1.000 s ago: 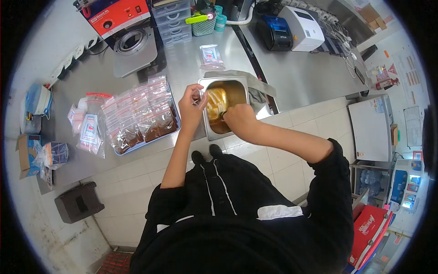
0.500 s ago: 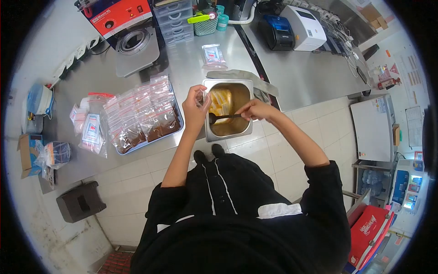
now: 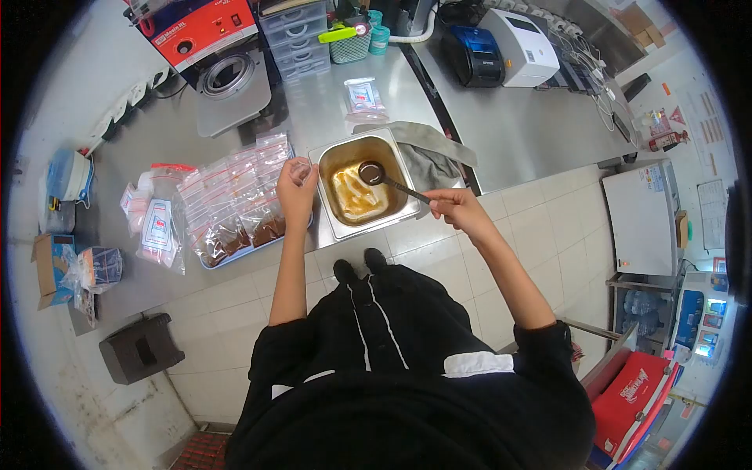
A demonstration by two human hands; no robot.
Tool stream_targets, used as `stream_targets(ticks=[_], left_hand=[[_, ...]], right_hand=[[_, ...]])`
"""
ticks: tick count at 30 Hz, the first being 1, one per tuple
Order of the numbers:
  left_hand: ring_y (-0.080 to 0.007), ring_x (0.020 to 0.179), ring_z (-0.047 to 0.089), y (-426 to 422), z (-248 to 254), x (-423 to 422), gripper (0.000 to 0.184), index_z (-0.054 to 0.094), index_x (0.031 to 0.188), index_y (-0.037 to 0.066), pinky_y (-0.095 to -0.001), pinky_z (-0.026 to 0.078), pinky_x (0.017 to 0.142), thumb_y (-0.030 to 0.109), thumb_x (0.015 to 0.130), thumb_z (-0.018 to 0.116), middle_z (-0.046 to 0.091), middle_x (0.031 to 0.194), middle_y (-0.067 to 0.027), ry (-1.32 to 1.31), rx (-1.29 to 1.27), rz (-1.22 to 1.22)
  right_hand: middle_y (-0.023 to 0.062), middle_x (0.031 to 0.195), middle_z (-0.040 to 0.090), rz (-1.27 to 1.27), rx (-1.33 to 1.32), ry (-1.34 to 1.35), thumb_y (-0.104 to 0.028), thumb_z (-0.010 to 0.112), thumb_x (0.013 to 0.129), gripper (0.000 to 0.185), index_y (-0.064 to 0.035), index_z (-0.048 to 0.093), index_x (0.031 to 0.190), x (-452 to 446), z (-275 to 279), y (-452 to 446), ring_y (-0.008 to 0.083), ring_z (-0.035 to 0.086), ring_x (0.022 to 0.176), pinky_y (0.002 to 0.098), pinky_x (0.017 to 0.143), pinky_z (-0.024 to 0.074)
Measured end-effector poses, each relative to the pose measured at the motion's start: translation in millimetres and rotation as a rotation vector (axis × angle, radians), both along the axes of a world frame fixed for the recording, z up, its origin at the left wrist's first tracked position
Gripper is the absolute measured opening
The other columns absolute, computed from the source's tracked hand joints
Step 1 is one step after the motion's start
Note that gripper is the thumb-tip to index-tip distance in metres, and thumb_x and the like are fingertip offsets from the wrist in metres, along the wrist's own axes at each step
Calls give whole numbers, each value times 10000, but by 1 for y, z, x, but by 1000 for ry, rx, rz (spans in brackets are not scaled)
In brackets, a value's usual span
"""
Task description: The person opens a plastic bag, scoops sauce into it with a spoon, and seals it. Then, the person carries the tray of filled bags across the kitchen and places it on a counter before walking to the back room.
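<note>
The right hand (image 3: 453, 207) pinches the black spoon (image 3: 402, 188), its bowl over the metal pan (image 3: 377, 225) by the counter's (image 3: 313, 102) front edge; keeping it level should limit drips. The left hand (image 3: 296, 196) grips clear plastic (image 3: 301, 169), best kept near.

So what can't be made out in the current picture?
Head view:
- Clear plastic in the left hand: its shape is unclear, partly behind curled fingers.
- Ladle in the right hand: contents of its dark bowl, too small to tell.
- Grey cloth: any part under the pan is hidden by it.
- White packet: print too small.
- Red machine: top cut off by the upper edge.
</note>
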State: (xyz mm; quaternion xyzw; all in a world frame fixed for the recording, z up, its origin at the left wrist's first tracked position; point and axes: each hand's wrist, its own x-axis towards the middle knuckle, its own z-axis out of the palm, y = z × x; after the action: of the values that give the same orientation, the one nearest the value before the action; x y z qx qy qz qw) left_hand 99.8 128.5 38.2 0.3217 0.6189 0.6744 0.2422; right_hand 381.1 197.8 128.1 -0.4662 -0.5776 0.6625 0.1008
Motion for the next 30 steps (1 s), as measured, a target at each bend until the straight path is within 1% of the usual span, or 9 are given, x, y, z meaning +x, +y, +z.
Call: stream_targets(ticks=[6,8,12,17,18,19,20,21,30], left_hand=[[-51,664,520,-1,44,14,186,584,844,21,-200,417,618,52,698,696,617,754,-24,357,9,82],[-61,683,536,2,54,24,188,588,848,20,-208,424,632,54,698,696,621,762,-26,309,7,6],[-92,707,580,11,68,45,187,586,832,14,-227,441,652,57,689,700,631,767,-30,253,61,-138],[-156,707,586,19,76,57,204,589,791,57,-346,384,795,147,662,719,628,755,-37,243,30,-169],[-178,703,579,20,77,58,214,590,775,73,-387,346,843,186,653,724,622,742,-39,281,30,-157],[-178,703,579,21,77,57,214,590,775,73,-387,346,843,186,653,724,622,742,-39,280,31,-158],[-144,759,583,21,77,56,203,580,829,46,-317,397,792,98,676,704,617,788,-39,317,-3,-183],[-111,816,587,22,76,54,216,570,882,20,-246,448,742,10,699,684,613,834,-40,355,-37,-209],[-127,823,593,22,75,53,229,565,898,20,-241,468,742,-18,700,673,602,859,-53,280,23,-206]], right_hand=[[-39,632,515,-78,219,82,-108,563,807,237,-62,633,1029,-6,35,-10,5,341,494,172,427,235],[-26,636,526,-88,304,140,-44,534,807,243,3,619,1030,-10,48,-13,68,468,581,217,530,372],[6,619,544,-104,446,163,-43,541,806,246,-27,623,1038,-20,75,-25,63,462,576,228,527,376],[60,621,548,-27,1169,-45,-1,580,732,296,-116,651,996,-24,97,-39,161,517,546,256,498,393],[60,621,548,-26,1169,-46,-1,580,732,296,-116,651,996,-23,97,-40,161,517,546,256,498,393],[43,635,548,-7,1330,-96,7,587,702,326,-125,653,993,-23,97,-42,179,517,553,265,497,397],[26,649,547,13,1490,-147,15,595,672,355,-134,654,990,-22,97,-42,198,518,560,275,496,402],[26,649,547,13,1490,-147,15,595,672,355,-134,654,990,-22,97,-43,198,518,560,275,496,402],[30,677,544,-15,1683,-145,29,594,624,437,-143,648,1023,-20,101,-45,179,508,565,278,503,406]])
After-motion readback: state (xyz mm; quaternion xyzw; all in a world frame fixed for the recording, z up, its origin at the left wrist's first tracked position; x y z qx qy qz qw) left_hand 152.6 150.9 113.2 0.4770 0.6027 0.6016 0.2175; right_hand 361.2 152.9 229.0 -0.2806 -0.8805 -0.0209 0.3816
